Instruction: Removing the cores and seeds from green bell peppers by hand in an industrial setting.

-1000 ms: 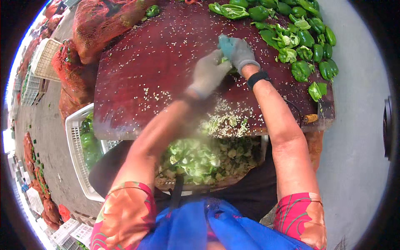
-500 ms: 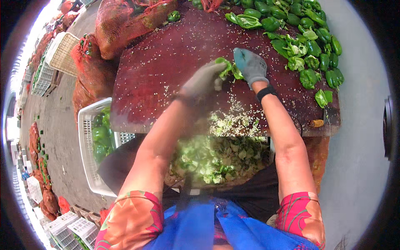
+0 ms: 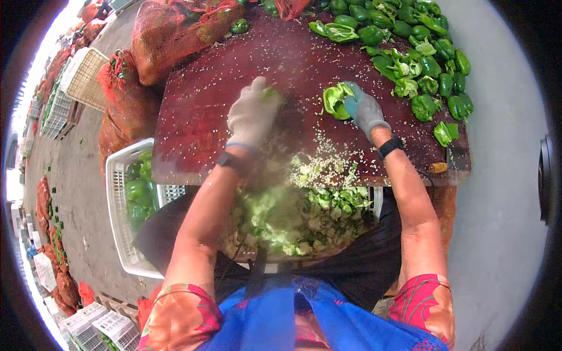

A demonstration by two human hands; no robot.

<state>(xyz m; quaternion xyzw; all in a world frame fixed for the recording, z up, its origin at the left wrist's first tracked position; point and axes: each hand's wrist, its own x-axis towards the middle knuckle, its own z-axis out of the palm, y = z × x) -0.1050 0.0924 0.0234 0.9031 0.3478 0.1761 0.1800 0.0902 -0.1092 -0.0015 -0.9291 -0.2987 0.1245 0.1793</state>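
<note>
In my right hand (image 3: 364,110), gloved in grey and teal, is a split green bell pepper (image 3: 335,100), its pale hollow inside showing. It is held over the dark red tabletop (image 3: 205,111). To the left, my left hand (image 3: 253,116) in a pale glove is closed, with a blurred green piece of bell pepper (image 3: 270,97) at its fingertips. White seeds (image 3: 328,152) lie scattered on the table, thickest near its front edge. Below that edge, between my legs, a container holds many pale green pepper cores and scraps (image 3: 316,219), partly smeared by a blur on the picture.
Many whole and opened green peppers (image 3: 430,67) cover the far right of the table. A knife with a wooden handle (image 3: 437,168) lies at the right front corner. Red mesh sacks (image 3: 132,88) stand at the left, above a white crate (image 3: 117,205) of green peppers.
My hands have drawn apart. The left has moved left with a green piece, while the right keeps the opened pepper, now turned so its hollow shows.
</note>
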